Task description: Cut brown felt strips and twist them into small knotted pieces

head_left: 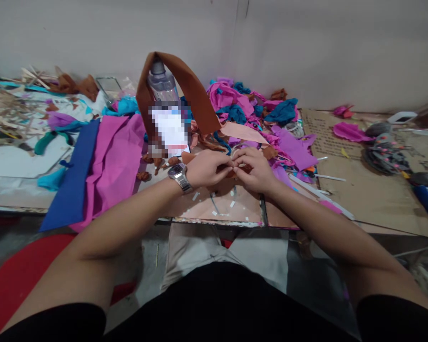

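Observation:
My left hand (207,168), with a silver watch (179,175) on the wrist, and my right hand (255,170) meet fingertip to fingertip over a low board (214,209). Both are pinched on a small brown piece of felt (239,169) held between them. Small brown felt bits (153,164) lie just left of my left hand. Behind the hands a long brown felt strip (192,88) is draped over a plastic bottle (164,102).
Pink felt (114,161) and blue felt (73,175) sheets lie left. A heap of pink, purple and teal scraps (257,111) is behind. Cardboard (360,185) with dark grey items (385,152) lies right. Wooden sticks (7,104) are far left. A wall stands behind.

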`<state>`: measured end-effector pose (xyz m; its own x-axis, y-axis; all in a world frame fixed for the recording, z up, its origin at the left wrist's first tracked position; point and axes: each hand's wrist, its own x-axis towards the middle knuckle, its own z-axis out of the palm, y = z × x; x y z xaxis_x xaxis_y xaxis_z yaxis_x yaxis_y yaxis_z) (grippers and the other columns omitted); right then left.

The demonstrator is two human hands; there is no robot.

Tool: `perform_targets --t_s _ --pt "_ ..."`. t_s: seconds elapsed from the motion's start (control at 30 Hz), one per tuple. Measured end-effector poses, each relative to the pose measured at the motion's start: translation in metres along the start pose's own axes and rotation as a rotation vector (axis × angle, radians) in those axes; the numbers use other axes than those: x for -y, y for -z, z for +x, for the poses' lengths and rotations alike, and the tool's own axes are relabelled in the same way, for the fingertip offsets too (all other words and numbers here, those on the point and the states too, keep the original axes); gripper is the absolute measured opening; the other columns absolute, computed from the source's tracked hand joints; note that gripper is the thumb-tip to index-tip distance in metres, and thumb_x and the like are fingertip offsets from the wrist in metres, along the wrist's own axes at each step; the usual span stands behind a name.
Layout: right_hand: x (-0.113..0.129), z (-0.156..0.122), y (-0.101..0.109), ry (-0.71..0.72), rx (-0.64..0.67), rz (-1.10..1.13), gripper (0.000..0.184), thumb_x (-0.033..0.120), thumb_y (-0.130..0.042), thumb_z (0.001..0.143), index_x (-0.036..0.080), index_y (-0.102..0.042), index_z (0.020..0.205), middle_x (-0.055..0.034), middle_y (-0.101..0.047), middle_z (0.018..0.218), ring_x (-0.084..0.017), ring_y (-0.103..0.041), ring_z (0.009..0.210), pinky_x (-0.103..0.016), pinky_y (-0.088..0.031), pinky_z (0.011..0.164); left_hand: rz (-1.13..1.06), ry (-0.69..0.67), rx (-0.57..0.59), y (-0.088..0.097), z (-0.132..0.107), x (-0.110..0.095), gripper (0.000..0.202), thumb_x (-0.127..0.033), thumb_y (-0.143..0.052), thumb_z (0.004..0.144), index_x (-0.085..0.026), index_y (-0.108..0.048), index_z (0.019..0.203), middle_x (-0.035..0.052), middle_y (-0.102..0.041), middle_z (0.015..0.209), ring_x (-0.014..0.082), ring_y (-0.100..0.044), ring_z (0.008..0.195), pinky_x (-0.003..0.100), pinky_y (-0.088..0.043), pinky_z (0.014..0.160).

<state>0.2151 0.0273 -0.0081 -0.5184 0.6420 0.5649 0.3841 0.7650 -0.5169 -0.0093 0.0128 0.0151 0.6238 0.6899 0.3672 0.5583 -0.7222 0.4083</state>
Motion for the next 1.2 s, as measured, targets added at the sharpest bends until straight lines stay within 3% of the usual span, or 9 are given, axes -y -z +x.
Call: perform_targets --t_s 0.43,0.9,1.2 --pt "0.0024 0.0018 -0.0005 -0.035 -0.008 0.069 0.010 0.021 -0.061 0.088 0.024 -0.062 0.078 -0.0073 -0.073 0.100 -0.027 -0.067 0.102 -0.047 -0.048 0.095 -0.002 -0.035 -0.071 -0.0002 0.0000 -0.0041 0.023 -0.031 -0.057 0.098 -0.019 -0.076 0.097 0.0048 -0.079 0.089 0.0180 -0.067 0.077 0.031 -0.044 0.073" --pt "-0.0020 0.0003 0.0010 0.047 0.000 0.009 0.009 0.025 -0.064 0.091 0.024 -0.066 0.083 -0.0070 -0.073 0.107 -0.027 -0.065 0.105 -0.048 -0.045 0.097 0.024 -0.035 -0.090 -0.0024 -0.0004 -0.0012 0.021 -0.031 -0.060 0.096 -0.020 -0.077 0.095 0.0037 -0.078 0.087 0.0174 -0.069 0.076 0.030 -0.044 0.072" --pt "-0.0062 0.0022 0.0013 0.076 0.013 -0.025 0.007 0.024 -0.061 0.094 0.024 -0.062 0.087 -0.0080 -0.072 0.104 -0.028 -0.064 0.104 -0.048 -0.044 0.095 -0.102 0.055 -0.085 0.0030 0.0002 -0.0041 0.019 -0.025 -0.062 0.091 -0.018 -0.079 0.095 0.0028 -0.079 0.086 0.0149 -0.068 0.073 0.027 -0.047 0.071"
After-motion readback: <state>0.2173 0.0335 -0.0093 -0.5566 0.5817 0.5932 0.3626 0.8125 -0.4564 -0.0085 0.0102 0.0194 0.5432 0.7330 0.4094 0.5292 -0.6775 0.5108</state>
